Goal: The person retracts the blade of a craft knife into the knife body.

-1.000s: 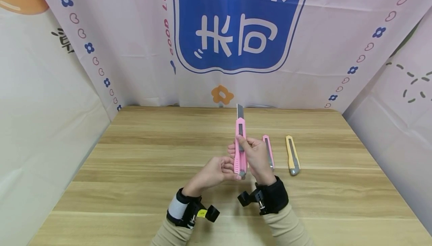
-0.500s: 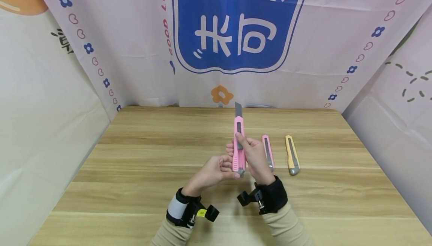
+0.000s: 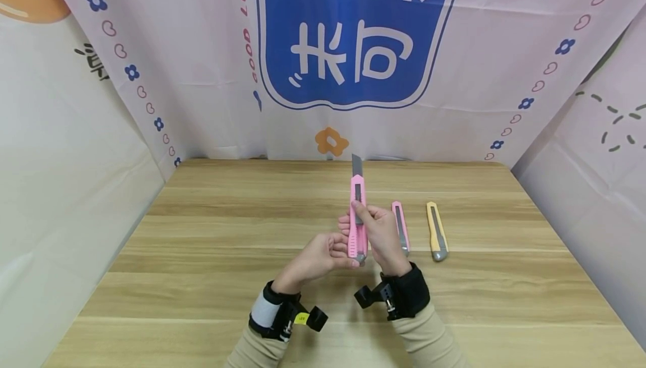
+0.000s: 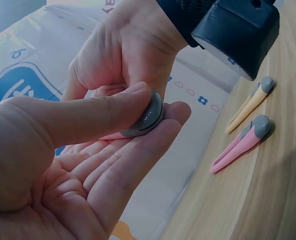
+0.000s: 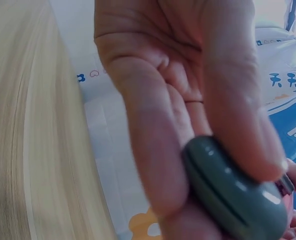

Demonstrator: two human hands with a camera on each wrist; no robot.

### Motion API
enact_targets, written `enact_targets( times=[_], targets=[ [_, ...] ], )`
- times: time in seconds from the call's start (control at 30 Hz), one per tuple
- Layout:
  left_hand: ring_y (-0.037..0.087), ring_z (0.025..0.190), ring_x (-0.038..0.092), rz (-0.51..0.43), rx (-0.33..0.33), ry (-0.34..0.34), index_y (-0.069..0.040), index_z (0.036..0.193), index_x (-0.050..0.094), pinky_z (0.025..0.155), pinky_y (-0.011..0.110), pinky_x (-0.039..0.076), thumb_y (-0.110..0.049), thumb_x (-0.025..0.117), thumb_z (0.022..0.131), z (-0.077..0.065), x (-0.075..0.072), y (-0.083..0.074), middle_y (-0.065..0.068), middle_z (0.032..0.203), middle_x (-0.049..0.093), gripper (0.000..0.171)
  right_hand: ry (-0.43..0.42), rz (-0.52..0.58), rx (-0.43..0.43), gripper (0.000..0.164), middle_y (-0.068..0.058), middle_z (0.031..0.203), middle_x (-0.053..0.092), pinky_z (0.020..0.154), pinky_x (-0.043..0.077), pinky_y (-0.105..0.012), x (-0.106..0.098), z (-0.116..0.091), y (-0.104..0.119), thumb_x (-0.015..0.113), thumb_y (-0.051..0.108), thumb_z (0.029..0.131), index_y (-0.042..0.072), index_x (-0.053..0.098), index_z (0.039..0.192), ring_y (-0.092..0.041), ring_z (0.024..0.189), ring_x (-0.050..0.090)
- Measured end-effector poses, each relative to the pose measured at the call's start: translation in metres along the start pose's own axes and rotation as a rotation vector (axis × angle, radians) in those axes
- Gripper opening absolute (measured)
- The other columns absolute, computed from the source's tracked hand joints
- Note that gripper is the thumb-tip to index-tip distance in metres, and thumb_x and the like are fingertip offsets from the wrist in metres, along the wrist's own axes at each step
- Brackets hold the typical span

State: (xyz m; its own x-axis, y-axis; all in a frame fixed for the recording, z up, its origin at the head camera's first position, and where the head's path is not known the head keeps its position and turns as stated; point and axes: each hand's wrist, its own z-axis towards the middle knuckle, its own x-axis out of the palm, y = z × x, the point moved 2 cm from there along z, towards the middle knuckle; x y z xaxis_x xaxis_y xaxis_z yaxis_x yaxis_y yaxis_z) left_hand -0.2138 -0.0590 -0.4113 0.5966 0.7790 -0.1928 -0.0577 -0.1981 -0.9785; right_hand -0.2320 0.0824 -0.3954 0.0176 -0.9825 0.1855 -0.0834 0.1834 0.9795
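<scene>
A pink utility knife (image 3: pixel 357 188) is held up over the table, its grey blade (image 3: pixel 357 165) sticking out of the top. My right hand (image 3: pixel 386 239) grips the body from the right, thumb lying on the front along the slider. Lower down, my left hand (image 3: pixel 318 254) pinches the knife's grey end cap (image 4: pixel 150 116) between thumb and fingers. The right wrist view shows that cap close up, while the blade is hidden there. To the right lies a second pink utility knife (image 3: pixel 400 223), partly covered by my right hand, with a yellow utility knife (image 3: pixel 436 232) beyond it.
The wooden table (image 3: pixel 202 233) stretches to both sides of my hands. A white printed cloth (image 3: pixel 212 104) hangs along its back edge, and pale cloth walls (image 3: pixel 60 188) stand left and right. Each wrist wears a black strap with a small camera (image 3: pixel 317 319).
Both hands and the held knife have shifted very slightly to the left. The grip looks the same, and the two knives on the table have stayed put.
</scene>
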Motion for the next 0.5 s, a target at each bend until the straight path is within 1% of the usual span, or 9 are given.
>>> enact_targets(
  times=[0.27,0.5],
  targets=[
    [0.021,0.092,0.072,-0.001,-0.001,0.000,0.012,0.115,0.058,0.080,0.021,0.062,0.001,0.068,0.085,-0.0007,0.0006,-0.0005,0.030,0.106,0.069,0.033,0.020,-0.015,-0.023,0.041,0.005,0.074,0.075,0.073,0.064,-0.031,-0.0012,-0.0006,0.0002,0.058,0.027,0.097,-0.011,0.062,0.108,-0.010,0.073,0.074],
    [0.023,0.093,0.072,-0.022,0.002,0.012,0.012,0.116,0.057,0.082,0.023,0.062,0.002,0.067,0.085,-0.0003,-0.0001,-0.0003,0.031,0.108,0.068,0.034,0.045,-0.002,-0.035,0.040,0.007,0.075,0.076,0.075,0.064,-0.031,-0.0008,-0.0023,0.0018,0.058,0.025,0.097,-0.011,0.061,0.115,-0.010,0.074,0.075]
  ],
)
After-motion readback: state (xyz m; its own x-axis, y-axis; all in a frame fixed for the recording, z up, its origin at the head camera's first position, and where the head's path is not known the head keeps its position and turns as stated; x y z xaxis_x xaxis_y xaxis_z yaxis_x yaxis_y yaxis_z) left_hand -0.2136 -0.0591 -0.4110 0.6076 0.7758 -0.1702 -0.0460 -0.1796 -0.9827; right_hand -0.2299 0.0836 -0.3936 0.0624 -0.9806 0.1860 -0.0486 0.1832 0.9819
